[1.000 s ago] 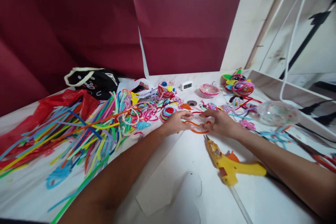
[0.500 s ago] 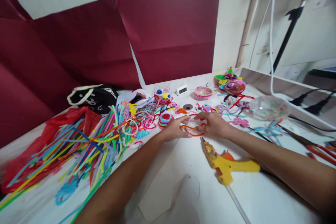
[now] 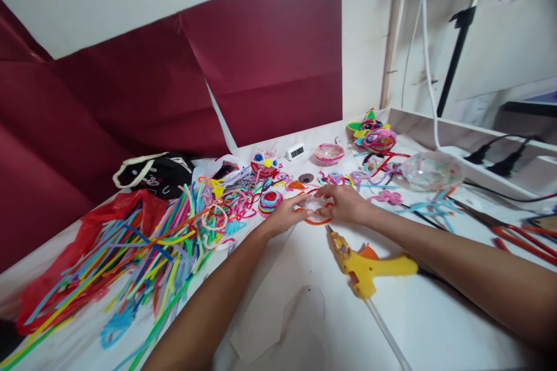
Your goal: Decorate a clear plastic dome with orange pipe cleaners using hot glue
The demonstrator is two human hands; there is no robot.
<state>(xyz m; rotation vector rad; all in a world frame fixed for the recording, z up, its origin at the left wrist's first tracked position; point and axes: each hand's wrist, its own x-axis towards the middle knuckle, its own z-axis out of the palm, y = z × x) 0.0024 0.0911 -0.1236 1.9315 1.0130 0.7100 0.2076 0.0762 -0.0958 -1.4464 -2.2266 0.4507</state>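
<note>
My left hand (image 3: 285, 214) curls its fingers round the left side of a small clear plastic bowl (image 3: 314, 203). At the bowl's right side, my right hand (image 3: 344, 204) grips it with bent fingers. An orange pipe cleaner (image 3: 318, 222) curves along the near rim between both hands, its ends hidden by fingers. Just in front of the bowl lies a yellow glue gun (image 3: 374, 267), nozzle toward my hands, a clear glue stick (image 3: 387, 333) coming out of its back. Beside my left hand is a coiled, multicoloured pipe-cleaner piece (image 3: 270, 203).
Loose pipe cleaners (image 3: 167, 255) spread over a red plastic bag (image 3: 82, 255) at left. Finished pipe-cleaner figures (image 3: 264, 163), a white digital clock (image 3: 295, 152) and a pink-rimmed clear bowl (image 3: 329, 153) stand behind. Right are another clear bowl (image 3: 433, 170), orange-handled scissors (image 3: 522, 237) and a power strip (image 3: 474, 165).
The orange pipe cleaner, earlier looping across the front of the bowl, now follows its near rim more closely. Both hands stay on the bowl. The whole view has shifted slightly.
</note>
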